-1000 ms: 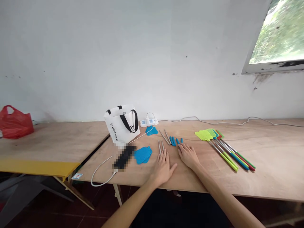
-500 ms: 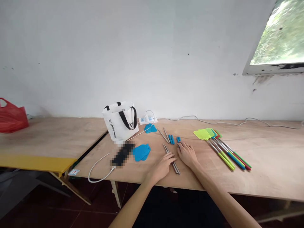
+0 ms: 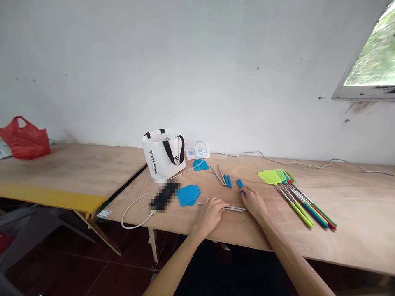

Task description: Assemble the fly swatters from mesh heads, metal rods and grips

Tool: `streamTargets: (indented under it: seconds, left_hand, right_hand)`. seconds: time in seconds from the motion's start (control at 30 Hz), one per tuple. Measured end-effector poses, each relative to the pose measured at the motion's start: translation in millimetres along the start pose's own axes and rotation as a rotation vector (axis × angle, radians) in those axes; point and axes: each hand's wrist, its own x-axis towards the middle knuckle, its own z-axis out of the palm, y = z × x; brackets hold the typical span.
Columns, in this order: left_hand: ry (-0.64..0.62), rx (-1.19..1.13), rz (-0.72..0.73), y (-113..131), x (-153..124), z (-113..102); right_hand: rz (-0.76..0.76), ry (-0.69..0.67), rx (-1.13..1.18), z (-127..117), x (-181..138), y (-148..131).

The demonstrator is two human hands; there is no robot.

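My left hand [image 3: 210, 213] lies on the wooden table [image 3: 354, 218] with its fingers curled over two thin metal rods [image 3: 232, 208] that lie crosswise near the front edge. My right hand [image 3: 253, 200] rests just right of them, fingertips at the rods' right end and near a small blue handle sleeve [image 3: 240, 183]. Two more blue sleeves [image 3: 227, 181] and two loose metal rods [image 3: 218, 174] lie further back. Blue swatter heads [image 3: 188, 194] lie left of my left hand.
Several finished fly swatters [image 3: 293, 193] with coloured handles lie to the right. A white tote bag [image 3: 164, 158], a power strip [image 3: 197, 154] with cables and another blue swatter head [image 3: 200, 164] sit at the back. A red plastic bag [image 3: 26, 138] is on the left table.
The two metal rods under my left hand have turned from pointing away from me to lying crosswise. Both hands stayed close to them near the front edge.
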Motion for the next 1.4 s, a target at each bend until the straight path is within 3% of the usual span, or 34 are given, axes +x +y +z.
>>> streamTargets:
  seconds: [0.2, 0.37, 0.63, 1.07, 1.27, 1.4]
  left_hand:
    - [-0.027, 0.012, 0.048, -3.5, -0.9, 1.4]
    - [-0.009, 0.062, 0.070, 1.7, -3.2, 3.2]
    - [0.091, 0.203, -0.096, -0.4, -1.5, 8.7]
    - [0.082, 0.248, -0.074, 1.8, -2.1, 6.9]
    - [0.074, 0.067, -0.072, -5.9, 1.0, 10.0]
    - [0.075, -0.024, -0.114, -6.8, 3.0, 9.9]
  right_hand:
    - [0.041, 0.039, 0.052, -5.6, -34.8, 26.0]
    - [0.025, 0.130, 0.140, -0.4, -57.7, 30.7]
    - [0.002, 0.132, 0.094, 3.5, -56.3, 24.0]
    - [-0.006, 0.155, 0.033, -1.0, -56.2, 21.4]
    - [-0.113, 0.132, 0.131, -0.7, -53.6, 22.3]
    - [-0.055, 0.173, 0.066, -0.3, -55.5, 19.5]
